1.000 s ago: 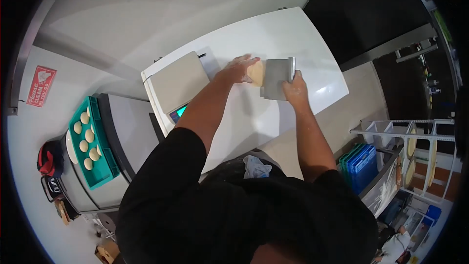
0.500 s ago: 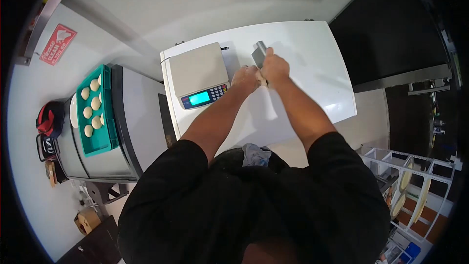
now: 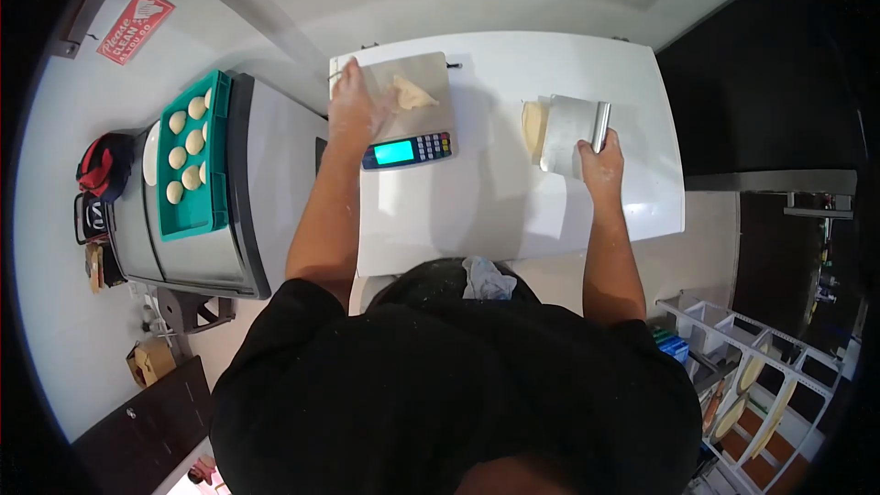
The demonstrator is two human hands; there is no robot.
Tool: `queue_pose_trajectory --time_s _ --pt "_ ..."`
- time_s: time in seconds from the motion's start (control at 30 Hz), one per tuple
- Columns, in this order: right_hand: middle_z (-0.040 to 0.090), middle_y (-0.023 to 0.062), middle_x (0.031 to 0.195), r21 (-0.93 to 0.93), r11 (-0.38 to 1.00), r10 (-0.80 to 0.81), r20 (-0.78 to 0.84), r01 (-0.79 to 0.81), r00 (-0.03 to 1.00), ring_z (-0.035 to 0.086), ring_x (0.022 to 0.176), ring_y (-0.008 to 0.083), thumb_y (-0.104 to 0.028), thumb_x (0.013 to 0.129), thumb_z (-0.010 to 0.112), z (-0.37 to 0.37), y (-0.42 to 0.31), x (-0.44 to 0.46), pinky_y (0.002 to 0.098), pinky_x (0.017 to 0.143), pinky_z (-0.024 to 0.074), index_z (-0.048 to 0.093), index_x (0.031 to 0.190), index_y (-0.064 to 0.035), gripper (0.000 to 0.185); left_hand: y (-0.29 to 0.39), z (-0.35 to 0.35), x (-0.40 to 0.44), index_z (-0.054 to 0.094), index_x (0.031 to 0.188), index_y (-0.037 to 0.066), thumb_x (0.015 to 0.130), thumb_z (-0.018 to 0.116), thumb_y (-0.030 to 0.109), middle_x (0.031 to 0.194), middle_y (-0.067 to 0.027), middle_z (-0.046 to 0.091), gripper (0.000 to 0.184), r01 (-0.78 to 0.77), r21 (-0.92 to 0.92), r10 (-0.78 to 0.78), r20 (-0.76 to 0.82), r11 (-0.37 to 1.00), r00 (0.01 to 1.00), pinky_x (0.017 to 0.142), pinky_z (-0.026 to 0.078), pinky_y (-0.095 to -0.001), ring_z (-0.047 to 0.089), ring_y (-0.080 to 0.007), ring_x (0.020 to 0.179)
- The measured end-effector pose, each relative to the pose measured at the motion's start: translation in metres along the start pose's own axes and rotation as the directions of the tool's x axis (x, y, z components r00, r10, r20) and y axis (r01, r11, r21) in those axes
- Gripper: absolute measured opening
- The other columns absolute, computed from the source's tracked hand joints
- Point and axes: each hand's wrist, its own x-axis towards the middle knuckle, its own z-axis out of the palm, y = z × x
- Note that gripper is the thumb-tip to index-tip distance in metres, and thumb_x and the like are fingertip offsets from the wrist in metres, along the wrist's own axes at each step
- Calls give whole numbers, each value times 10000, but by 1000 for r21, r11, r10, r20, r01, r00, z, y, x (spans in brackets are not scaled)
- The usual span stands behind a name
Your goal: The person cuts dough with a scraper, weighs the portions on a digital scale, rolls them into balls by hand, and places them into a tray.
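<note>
A dough piece [image 3: 414, 94] has moved onto the digital scale [image 3: 431, 67], so weighing seems begun, the left hand [image 3: 351, 113]'s grip spread beside it, the right hand [image 3: 602, 162]'s clasping the dough scraper [image 3: 566, 133].

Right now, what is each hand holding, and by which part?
The right hand holds the metal scraper by the near end of its handle. The left hand appears empty, open beside the dough piece on the scale.

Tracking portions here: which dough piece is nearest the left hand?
The ragged pale-yellow dough piece over the flat beige scale platform. The other loose dough slab lies beside the rectangular metal scraper; round cream dough balls sit in the teal plastic tray.
</note>
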Motion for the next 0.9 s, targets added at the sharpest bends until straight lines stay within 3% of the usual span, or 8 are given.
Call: queue_pose_trajectory --time_s 0.07,0.17,0.37,0.53,0.67,0.7,0.77,0.9 --pt "698 238 1024 7 1000 5 -2 -5 1000 685 945 417 -107 848 716 -15 0 -7 450 833 530 573 1159 -4 357 9 -8 -8 668 1331 196 915 703 370 1313 -135 661 452 69 -170 -78 -50 983 996 1055 453 -396 567 -327 1262" --pt "693 221 1004 -160 974 -145 117 163 982 679 923 416 -91 868 681 -20 -6 -4 458 810 532 565 1176 -38 333 23 -7 -25 696 1275 168 941 679 332 1189 -132 720 372 332 -547 -126 379 768 917 969 516 -396 672 -281 1086" --pt "696 208 1017 -427 697 -314 540 576 781 683 942 409 -80 866 633 14 -16 16 505 797 529 548 1207 -99 352 91 54 -99 682 1260 54 935 698 211 1147 -166 713 361 -27 -634 542 636 773 549 889 549 -364 693 -248 964" --pt "689 241 952 -513 635 -296 529 578 795 689 918 385 -56 877 560 46 -25 29 490 773 544 550 1190 -102 317 135 117 -135 660 1285 66 904 735 240 1163 -206 692 425 -129 -578 457 469 806 756 923 542 -393 689 -287 1030" --pt "700 228 1027 -280 862 -286 417 422 862 705 974 339 -38 860 607 66 25 65 454 799 560 551 1232 -60 376 156 133 -127 637 1300 110 869 773 262 1135 -198 690 477 -63 -478 274 387 876 880 941 526 -401 674 -296 1062" --pt "688 215 1106 110 988 -144 356 112 923 691 1034 322 -27 866 641 63 34 63 432 861 554 535 1278 -19 425 151 134 -115 630 1301 121 863 779 257 1124 -188 693 481 78 -541 246 501 838 830 937 527 -397 676 -290 1054" --pt "667 168 1192 611 743 67 336 -272 939 666 1096 292 -1 877 670 52 29 41 406 920 550 524 1324 23 471 139 131 -100 616 1302 141 853 790 247 1102 -167 699 493 374 -587 222 703 718 676 928 530 -391 679 -279 1037" --pt "660 144 1178 780 502 223 301 -374 927 659 1089 271 -3 884 675 13 37 -7 387 904 553 537 1324 16 461 99 42 -59 591 1321 77 917 704 194 1222 -148 670 436 124 -677 29 210 725 977 962 520 -407 658 -313 1107"
